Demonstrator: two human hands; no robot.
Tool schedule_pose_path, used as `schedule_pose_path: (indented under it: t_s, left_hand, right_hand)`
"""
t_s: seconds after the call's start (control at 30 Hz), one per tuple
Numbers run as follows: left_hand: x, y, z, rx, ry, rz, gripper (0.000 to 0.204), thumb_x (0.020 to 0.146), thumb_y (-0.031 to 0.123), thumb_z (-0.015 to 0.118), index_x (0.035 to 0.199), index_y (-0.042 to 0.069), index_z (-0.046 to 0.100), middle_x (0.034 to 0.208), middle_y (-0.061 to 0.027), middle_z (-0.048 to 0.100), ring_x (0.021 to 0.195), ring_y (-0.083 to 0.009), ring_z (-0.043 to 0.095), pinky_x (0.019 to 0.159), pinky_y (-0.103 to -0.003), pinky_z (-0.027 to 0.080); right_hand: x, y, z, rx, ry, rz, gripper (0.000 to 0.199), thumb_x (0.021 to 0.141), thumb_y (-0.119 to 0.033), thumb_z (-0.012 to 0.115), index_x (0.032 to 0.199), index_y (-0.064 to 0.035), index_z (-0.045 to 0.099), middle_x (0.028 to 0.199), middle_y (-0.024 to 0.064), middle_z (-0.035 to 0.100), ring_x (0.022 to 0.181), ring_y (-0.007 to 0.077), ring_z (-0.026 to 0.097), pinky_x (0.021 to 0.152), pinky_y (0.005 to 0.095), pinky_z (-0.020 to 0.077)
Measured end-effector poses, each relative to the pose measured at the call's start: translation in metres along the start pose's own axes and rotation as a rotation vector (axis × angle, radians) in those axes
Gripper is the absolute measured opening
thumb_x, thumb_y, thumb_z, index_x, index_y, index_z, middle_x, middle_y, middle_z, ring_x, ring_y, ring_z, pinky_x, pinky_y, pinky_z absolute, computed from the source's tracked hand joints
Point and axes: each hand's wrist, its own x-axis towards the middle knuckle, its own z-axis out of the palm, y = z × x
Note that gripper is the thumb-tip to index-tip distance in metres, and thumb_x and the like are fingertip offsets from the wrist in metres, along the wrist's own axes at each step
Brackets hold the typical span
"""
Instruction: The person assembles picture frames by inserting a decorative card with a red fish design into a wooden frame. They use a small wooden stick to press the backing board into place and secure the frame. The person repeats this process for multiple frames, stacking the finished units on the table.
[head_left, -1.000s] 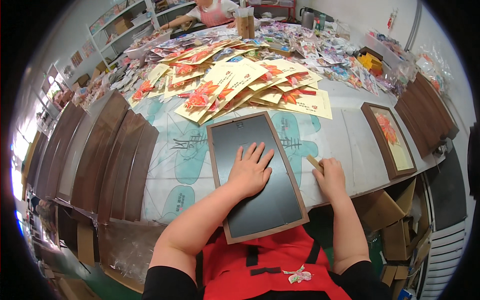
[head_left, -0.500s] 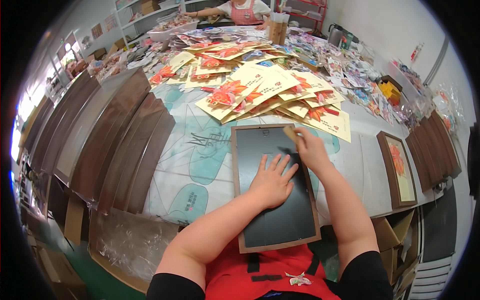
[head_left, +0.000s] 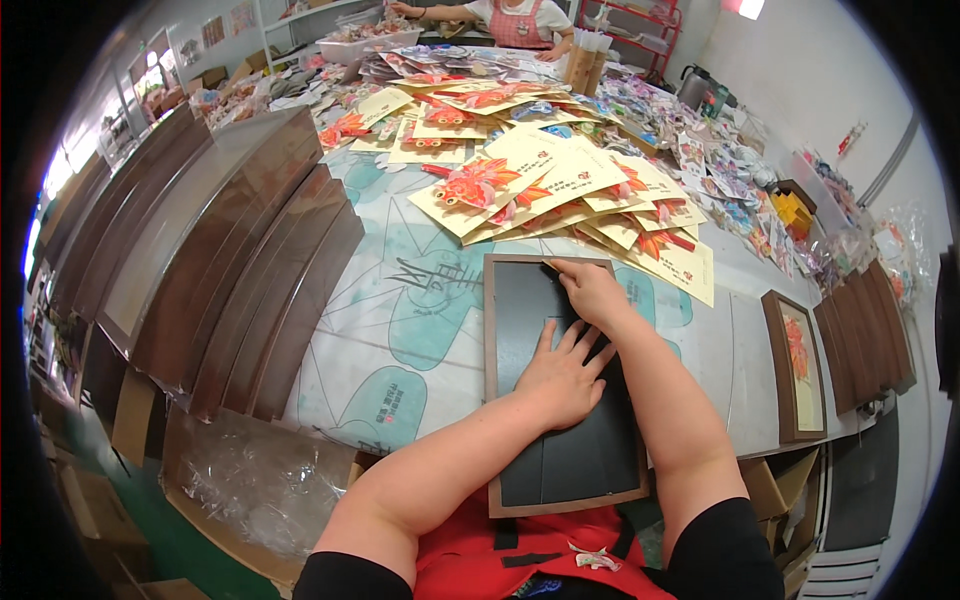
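A brown picture frame lies face down at the table's near edge, its black backing board upward. My left hand is spread flat on the board, fingers pointing away from me. At the far end of the frame, my right hand is closed around a small tan, wood-like stick. Its tip shows beside the inner edge of the far rim; the rest is hidden in my fingers. Beyond the frame lies a pile of cream cards printed with red-orange goldfish.
Large brown frames stand in a row at left. At right stand a framed goldfish picture and more brown frames. A carton with clear plastic wrap sits below left. Across the table is another person in a pink apron.
My right hand has moved left along the far rim with the stick, from the far right corner toward the middle. My left hand stays spread on the board.
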Motion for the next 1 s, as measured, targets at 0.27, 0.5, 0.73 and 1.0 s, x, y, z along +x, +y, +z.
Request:
schedule_pose_path:
  t_s: [0.27,0.5,0.73,1.0]
  left_hand:
    - [-0.001,-0.001,-0.001,0.022,-0.042,0.008,0.054,0.092,0.033,0.042,0.141,0.011,0.035,0.146,-0.0144,0.028,0.139,-0.0323,0.019,0.112,-0.058,0.012]
    - [-0.003,0.002,0.003,0.061,0.043,0.027,0.051,0.094,0.034,0.038,0.139,0.009,0.037,0.144,-0.0154,0.032,0.138,-0.0315,0.022,0.111,-0.057,0.014]
    - [0.002,-0.006,0.003,-0.044,0.082,0.080,0.040,0.092,0.028,0.041,0.123,0.005,0.051,0.120,-0.0185,0.055,0.118,-0.0320,0.047,0.102,-0.049,0.030]
    - [0.000,-0.004,0.000,-0.071,0.147,0.144,0.036,0.091,0.025,0.041,0.118,0.003,0.052,0.120,-0.0188,0.053,0.113,-0.0344,0.049,0.099,-0.046,0.035]
  right_hand:
    - [-0.022,-0.019,0.001,-0.317,0.047,-0.068,0.039,0.090,-0.014,0.046,0.126,-0.0256,0.056,0.093,0.0165,0.060,0.084,0.0347,0.064,0.074,0.0423,0.0516]
    - [-0.024,-0.009,0.001,-0.260,0.087,-0.169,0.037,0.089,-0.017,0.053,0.123,-0.0309,0.059,0.084,0.0121,0.056,0.078,0.0308,0.062,0.069,0.0413,0.0499]
    - [-0.035,-0.041,0.013,-0.040,0.033,-0.346,0.033,0.088,-0.022,0.058,0.118,-0.0354,0.063,0.081,0.0104,0.054,0.075,0.0309,0.059,0.069,0.0417,0.0485]
    - [-0.035,-0.044,0.017,-0.243,0.055,-0.433,0.044,0.085,-0.012,0.053,0.123,-0.0321,0.060,0.083,0.0126,0.056,0.070,0.0323,0.061,0.063,0.0429,0.0503]
